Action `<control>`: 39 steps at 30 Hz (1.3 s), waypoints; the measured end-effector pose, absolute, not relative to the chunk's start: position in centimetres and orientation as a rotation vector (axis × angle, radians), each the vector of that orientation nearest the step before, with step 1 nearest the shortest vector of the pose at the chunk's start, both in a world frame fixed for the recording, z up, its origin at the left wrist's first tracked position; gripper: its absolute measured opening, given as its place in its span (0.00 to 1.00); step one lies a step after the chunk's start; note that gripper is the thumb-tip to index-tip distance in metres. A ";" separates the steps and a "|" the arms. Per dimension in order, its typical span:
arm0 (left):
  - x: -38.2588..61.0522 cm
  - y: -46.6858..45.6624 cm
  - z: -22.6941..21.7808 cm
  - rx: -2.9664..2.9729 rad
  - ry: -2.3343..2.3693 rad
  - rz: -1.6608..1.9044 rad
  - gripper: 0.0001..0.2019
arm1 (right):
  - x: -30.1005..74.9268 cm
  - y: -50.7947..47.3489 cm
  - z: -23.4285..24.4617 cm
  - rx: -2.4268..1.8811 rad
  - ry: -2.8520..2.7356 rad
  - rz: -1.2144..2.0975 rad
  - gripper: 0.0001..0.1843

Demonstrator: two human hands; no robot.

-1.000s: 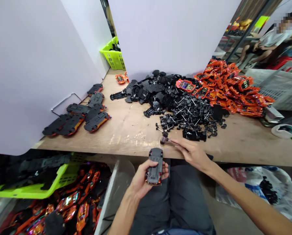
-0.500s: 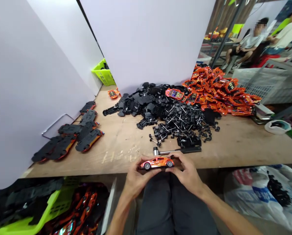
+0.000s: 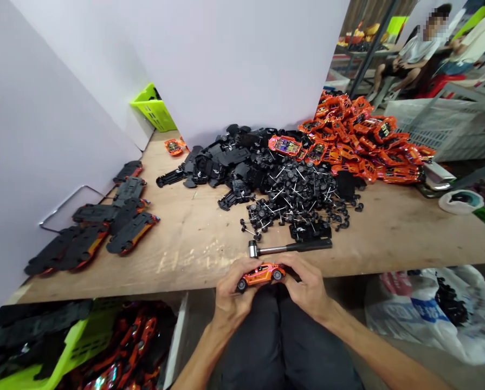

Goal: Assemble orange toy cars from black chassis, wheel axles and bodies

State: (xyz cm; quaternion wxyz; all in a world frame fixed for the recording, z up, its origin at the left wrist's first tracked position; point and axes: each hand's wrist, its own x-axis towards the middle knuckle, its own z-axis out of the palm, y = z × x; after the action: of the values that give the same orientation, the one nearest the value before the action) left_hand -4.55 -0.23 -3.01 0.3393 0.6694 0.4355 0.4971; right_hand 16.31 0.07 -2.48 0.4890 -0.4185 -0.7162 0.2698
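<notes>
Probably for steadiness, left hand [image 3: 232,292] and right hand [image 3: 310,286] grip the orange toy car [image 3: 260,275] endwise. The hammer [image 3: 303,246] lies near, presumably handy.

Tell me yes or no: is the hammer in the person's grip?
No, the hammer lies on the wooden table, while the left grip and right grip both hold the orange toy car.

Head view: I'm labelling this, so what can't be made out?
Head view, all of these:
Toy car: underside and far side, turned from the camera.
Left hand and right hand: some fingertips, behind the car.
Far basket: right part, behind the white panel.
Near crate: part of its rim, cut off by the bottom edge.
</notes>
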 end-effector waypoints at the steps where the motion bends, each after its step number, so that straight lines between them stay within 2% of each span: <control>1: -4.5 -0.4 -2.8 1.717 1.144 1.299 0.15 | 16.2 0.0 -2.3 -1.005 -1.744 0.657 0.13; 5: -4.5 -1.1 -1.1 1.582 1.137 1.205 0.14 | 16.3 0.0 -1.8 -1.032 -1.757 0.725 0.13; 8: -7.0 -0.4 0.6 1.442 1.289 1.150 0.16 | 17.0 0.5 -1.9 -1.133 -1.783 0.793 0.23; 10: -10.7 1.0 1.6 1.308 1.599 1.277 0.19 | 17.8 0.9 -2.0 -1.202 -1.761 0.777 0.28; 14: -20.1 5.5 2.1 1.294 2.328 1.421 0.23 | 18.9 1.0 -2.0 -1.333 -1.683 0.650 0.20; 19: -26.1 10.1 1.9 1.358 2.561 1.328 0.16 | 18.6 0.8 -1.7 -1.280 -1.793 0.475 0.14; 22: -26.6 11.2 2.1 1.382 2.697 1.206 0.18 | 18.9 0.8 -1.7 -1.268 -1.806 0.380 0.14; 30: -25.0 17.9 2.5 1.649 2.559 1.027 0.21 | 21.7 1.6 -2.6 -1.344 -1.784 0.267 0.13; 35: -24.4 26.0 3.2 1.620 2.401 0.918 0.22 | 21.0 2.1 -1.1 -1.337 -1.771 0.319 0.12; 39: -24.0 28.2 4.0 1.574 2.324 0.912 0.24 | 20.3 4.1 0.2 -1.255 -1.862 0.339 0.12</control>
State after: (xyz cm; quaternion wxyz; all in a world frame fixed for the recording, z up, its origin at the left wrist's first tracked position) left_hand -24.01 28.17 3.99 0.0951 0.5310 0.7838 0.3076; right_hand 20.34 4.10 0.22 0.4217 -0.5013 -0.7434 0.1354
